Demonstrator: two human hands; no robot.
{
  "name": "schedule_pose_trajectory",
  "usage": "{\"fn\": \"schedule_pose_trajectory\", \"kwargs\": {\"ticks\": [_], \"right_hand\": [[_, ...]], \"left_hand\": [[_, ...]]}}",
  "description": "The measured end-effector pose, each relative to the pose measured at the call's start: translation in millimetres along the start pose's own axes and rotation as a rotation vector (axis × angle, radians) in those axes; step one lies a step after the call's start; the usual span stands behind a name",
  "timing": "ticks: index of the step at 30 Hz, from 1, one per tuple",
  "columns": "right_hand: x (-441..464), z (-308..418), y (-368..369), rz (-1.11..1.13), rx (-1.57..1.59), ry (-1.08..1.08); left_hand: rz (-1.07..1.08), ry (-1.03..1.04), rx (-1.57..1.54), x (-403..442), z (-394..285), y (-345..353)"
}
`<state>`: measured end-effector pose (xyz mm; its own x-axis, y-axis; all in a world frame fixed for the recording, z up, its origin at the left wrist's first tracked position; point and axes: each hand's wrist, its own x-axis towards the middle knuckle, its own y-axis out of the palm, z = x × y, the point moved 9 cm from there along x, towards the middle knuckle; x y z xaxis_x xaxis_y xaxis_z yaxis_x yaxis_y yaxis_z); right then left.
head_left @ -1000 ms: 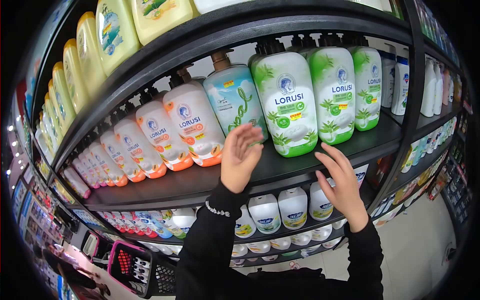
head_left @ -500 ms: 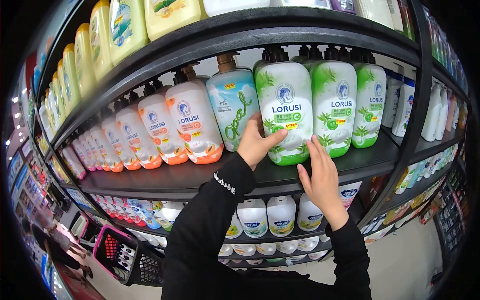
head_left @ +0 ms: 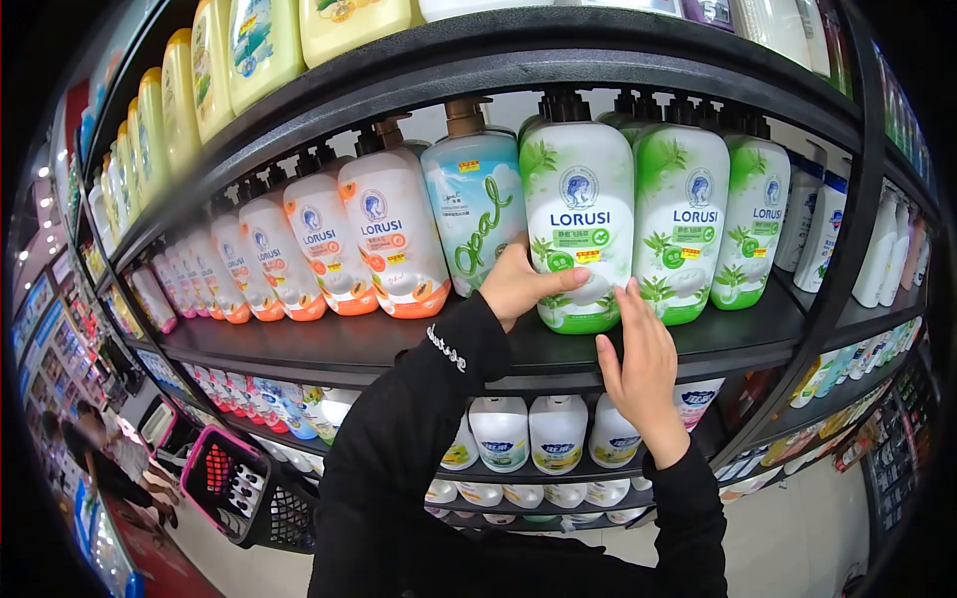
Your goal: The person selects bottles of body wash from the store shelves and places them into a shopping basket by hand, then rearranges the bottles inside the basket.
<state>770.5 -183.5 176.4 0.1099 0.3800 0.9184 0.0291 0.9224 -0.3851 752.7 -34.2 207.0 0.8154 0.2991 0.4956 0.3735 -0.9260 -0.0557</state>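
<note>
A green-and-white LORUSI pump bottle (head_left: 578, 224) stands upright at the front of the black shelf (head_left: 698, 344). My left hand (head_left: 518, 287) holds its lower left side, thumb across the front and the other fingers partly hidden between it and a blue Opal pump bottle (head_left: 475, 204). At its lower right, my right hand (head_left: 643, 374) is open, fingers stretched upward and fingertips at the bottle's edge; whether they press on it I cannot tell. Matching green bottles (head_left: 682, 219) stand just to the right.
Orange-and-white LORUSI bottles (head_left: 394, 234) line the left of this shelf. Yellow bottles (head_left: 267, 50) fill the shelf above, and white bottles (head_left: 558, 436) the one below. A pink-rimmed basket (head_left: 227, 488) is at lower left, with people (head_left: 110, 458) beyond it.
The view has shifted slightly. Both hands stay at the same green bottle, with the left thumb across its front and the right fingers by its edge.
</note>
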Motion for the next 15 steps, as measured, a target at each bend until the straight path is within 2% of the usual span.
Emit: {"fn": "schedule_pose_trajectory", "kwargs": {"ticks": [13, 15], "right_hand": [[20.8, -6.5, -0.4, 0.051, 0.385, 0.03], [30.0, -11.5, 13.4, 0.089, 0.534, 0.136]], "left_hand": [[0.056, -0.079, 0.084, -22.4, -21.2, -13.7], [0.057, -0.104, 0.083, -24.9, -20.0, -16.6]]}}
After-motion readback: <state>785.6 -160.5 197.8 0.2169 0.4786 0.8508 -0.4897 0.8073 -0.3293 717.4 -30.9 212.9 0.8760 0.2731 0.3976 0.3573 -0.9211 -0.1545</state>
